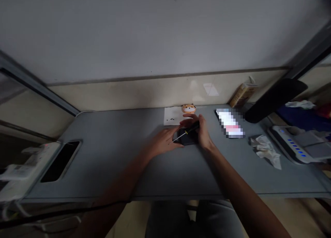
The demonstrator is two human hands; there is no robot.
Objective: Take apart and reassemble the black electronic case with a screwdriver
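Note:
A small dark flat device (188,138) lies on the grey desk mat (116,151) in the middle. My left hand (162,141) rests on the mat against the device's left side, fingers lying flat and partly curled toward it. My right hand (200,129) is closed round a thin screwdriver (184,134) with a black handle; its metal shaft points left and down over the device. Just behind lies a white paper sheet (172,115) with several tiny dark screws (171,119) on it.
An orange animal figure (189,108) sits at the paper's back edge. A lit phone (230,123) lies to the right, then a crumpled tissue (266,148), a black lamp head (274,98), a carton (243,93) and a grey machine (297,143). A dark slot (61,159) is at the mat's left.

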